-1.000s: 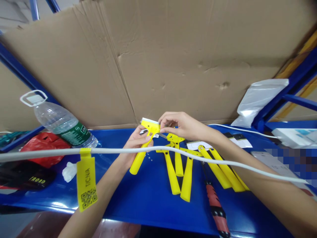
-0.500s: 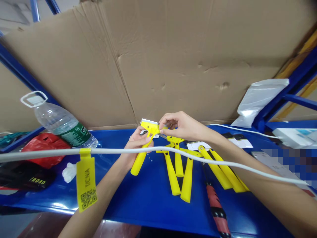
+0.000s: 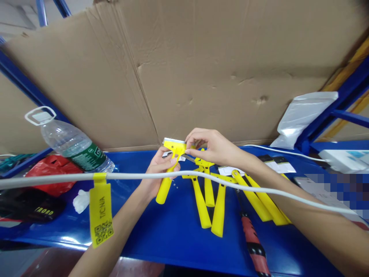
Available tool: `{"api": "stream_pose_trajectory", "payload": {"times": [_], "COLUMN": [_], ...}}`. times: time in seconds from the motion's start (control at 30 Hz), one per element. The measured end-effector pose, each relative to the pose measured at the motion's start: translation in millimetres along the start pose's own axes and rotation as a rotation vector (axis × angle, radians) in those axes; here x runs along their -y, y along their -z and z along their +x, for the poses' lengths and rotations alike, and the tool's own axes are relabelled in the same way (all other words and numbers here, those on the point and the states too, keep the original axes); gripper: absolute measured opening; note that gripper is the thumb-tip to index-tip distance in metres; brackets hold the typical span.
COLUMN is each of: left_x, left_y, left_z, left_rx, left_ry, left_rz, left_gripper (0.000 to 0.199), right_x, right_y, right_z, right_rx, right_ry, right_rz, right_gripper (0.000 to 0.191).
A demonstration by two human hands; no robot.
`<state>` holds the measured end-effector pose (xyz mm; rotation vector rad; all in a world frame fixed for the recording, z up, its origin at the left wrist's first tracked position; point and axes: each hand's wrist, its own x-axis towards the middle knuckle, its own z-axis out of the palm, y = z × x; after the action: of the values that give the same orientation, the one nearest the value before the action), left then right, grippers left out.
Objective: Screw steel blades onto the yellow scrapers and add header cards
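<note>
Yellow scraper (image 3: 176, 147) held beyond and left of the red-black screwdriver (image 3: 254, 244). Left hand (image 3: 157, 168): fingers wrapped round scraper's handle. Right hand (image 3: 209, 144): fingertips pinched on its head, right end.

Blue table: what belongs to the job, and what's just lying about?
Apparently part of it:
- yellow T-shaped scraper in the left hand
- other yellow scrapers
- red-and-black-handled tool

Probably lying about:
- clear green-labelled bottle
- shiny red bag
- crumpled white wad

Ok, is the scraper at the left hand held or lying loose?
Held: the left hand grips the yellow scraper while the right hand touches its head.
</note>
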<state>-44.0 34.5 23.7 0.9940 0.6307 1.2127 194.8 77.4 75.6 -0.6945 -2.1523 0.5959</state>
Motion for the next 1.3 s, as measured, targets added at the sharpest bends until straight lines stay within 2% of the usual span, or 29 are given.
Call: {"api": "stream_pose_trajectory", "payload": {"times": [0.2,0.3,0.37,0.53,0.6,0.7,0.87,1.0,1.07,1.17,1.23,1.3], "left_x": [1,0,1,2,3,2,-9,-20,-24,-24,-22,-19], "left_y": [-2.3,-3.1,-2.4,1.7,3.3,4.8,4.6,10.3,17.5,31.9,41.2,48.0], "left_z": [0,-1,-1,1,2,4,4,4,5,9,12,14], "left_rx": [-0.027,-0.030,-0.023,0.006,0.012,0.018,-0.020,-0.062,-0.088,-0.121,-0.134,-0.139], "left_ry": [-0.017,-0.022,-0.026,-0.022,-0.013,-0.007,-0.012,-0.066,-0.086,-0.090,-0.077,-0.072], "left_rz": [-0.011,-0.008,-0.004,0.018,0.033,0.041,-0.047,-0.114,-0.130,-0.150,-0.159,-0.154], "left_gripper": [0.055,0.056,0.056,0.057,0.056,0.056,0.053,0.047,0.045,0.045,0.047,0.048], "right_x": [5,2,-3,-16,-19,-21,-25,-31,-32,-31,-29,-29], "right_y": [-1,-3,-5,-10,-11,-13,-25,-37,-43,-55,-65,-77], "right_z": [0,1,3,6,7,8,9,8,5,-2,-9,-16], "right_rx": [-0.031,-0.043,-0.056,-0.061,-0.051,-0.060,-0.123,-0.126,-0.064,0.173,0.338,0.437], "right_ry": [-0.080,-0.098,-0.164,-0.393,-0.469,-0.542,-0.528,-0.465,-0.382,-0.209,-0.128,-0.078], "right_rz": [0.031,0.066,0.110,0.453,0.579,0.631,0.607,0.455,0.264,-0.024,-0.111,-0.159], "right_gripper": [0.009,0.009,0.011,0.036,0.040,0.041,0.056,0.045,0.034,0.015,0.007,0.002]}}
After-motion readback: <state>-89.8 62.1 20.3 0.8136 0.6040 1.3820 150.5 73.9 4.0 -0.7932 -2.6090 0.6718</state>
